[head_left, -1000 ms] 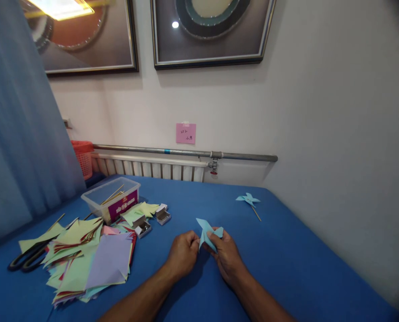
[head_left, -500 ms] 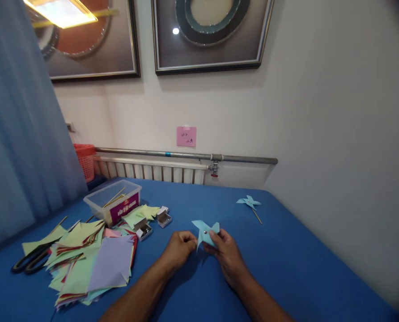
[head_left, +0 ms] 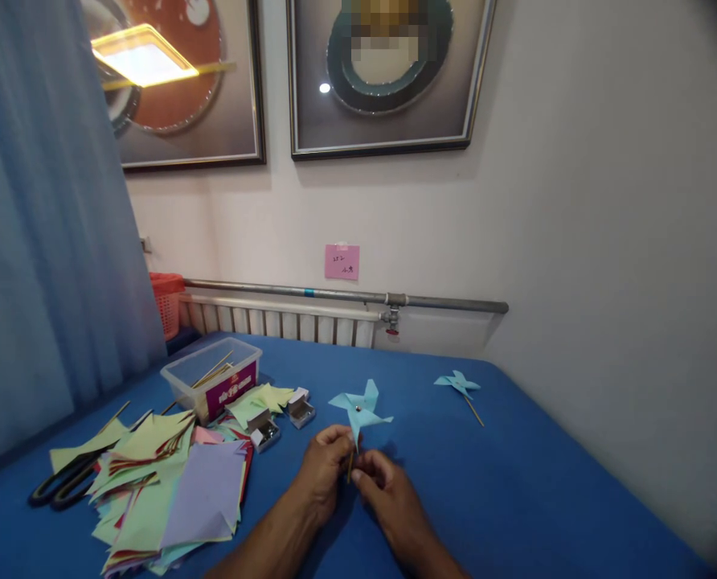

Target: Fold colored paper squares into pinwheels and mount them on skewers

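Observation:
A light blue paper pinwheel (head_left: 367, 416) with a pin at its centre faces me, upright on a thin wooden stick (head_left: 350, 465). My left hand (head_left: 321, 473) is closed, pinching the stick just beneath the paper blades. Lower down, the thumb and fingers of my right hand (head_left: 387, 492) close on the same stick. Most of the stick is hidden by my fingers. Another blue pinwheel (head_left: 458, 383) lies on its stick at the right of the blue table.
To the left, a pile of coloured paper (head_left: 205, 490) lies beside black-handled scissors (head_left: 69, 478). Behind it stands a clear plastic box (head_left: 178, 378) with sticks inside. Two small open boxes, a nearer one (head_left: 265, 434) and a farther one (head_left: 301, 412), sit by the papers.
My right hand has let go of the pinwheel's paper and moved down to the stick. The blades have turned and stand above my hands. My view has tilted up slightly.

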`<state>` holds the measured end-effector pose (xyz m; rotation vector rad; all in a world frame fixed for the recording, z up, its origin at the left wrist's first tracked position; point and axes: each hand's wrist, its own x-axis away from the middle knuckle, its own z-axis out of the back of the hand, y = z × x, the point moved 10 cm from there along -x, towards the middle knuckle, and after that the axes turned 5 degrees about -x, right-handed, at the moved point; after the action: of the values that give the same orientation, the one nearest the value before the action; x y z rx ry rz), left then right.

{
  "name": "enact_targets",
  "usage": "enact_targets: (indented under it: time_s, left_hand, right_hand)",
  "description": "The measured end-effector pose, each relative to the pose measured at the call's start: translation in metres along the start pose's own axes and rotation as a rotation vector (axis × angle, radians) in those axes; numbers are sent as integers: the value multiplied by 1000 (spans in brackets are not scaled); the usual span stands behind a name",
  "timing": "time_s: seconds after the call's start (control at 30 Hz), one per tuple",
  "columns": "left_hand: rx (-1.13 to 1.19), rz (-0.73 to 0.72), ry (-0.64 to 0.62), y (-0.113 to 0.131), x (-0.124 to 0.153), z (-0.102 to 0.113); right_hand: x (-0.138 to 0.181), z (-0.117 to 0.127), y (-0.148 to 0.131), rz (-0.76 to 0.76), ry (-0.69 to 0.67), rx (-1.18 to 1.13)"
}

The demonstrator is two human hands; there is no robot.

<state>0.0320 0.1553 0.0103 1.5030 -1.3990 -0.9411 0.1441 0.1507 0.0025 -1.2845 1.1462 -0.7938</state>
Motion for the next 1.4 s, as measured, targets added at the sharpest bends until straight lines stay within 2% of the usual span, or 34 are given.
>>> enact_targets:
  time_s: [0.2,0.53,0.73,0.93,1.13,1.4]
  left_hand:
    - [18,70,-111,-11,6,-18]
    - [-140,49,-87,1,2,-9]
    - [-275,-4,-70,6,1,-6]
    - [-267,-28,-29,1,-7,-1]
    - [-259,-45,-19,-2,-11,-1]
    - [-288,-26,12,-5,-14,7]
  right_hand:
    - [3,-9,1,-17,-55,63]
    - [2,-5,5,-22,-65,181]
    - [2,2,5,-44,-16,163]
    - [3,3,0,-50,-1,175]
    - [5,9,-10,10,45,387]
    - [6,12,-12,7,128,502]
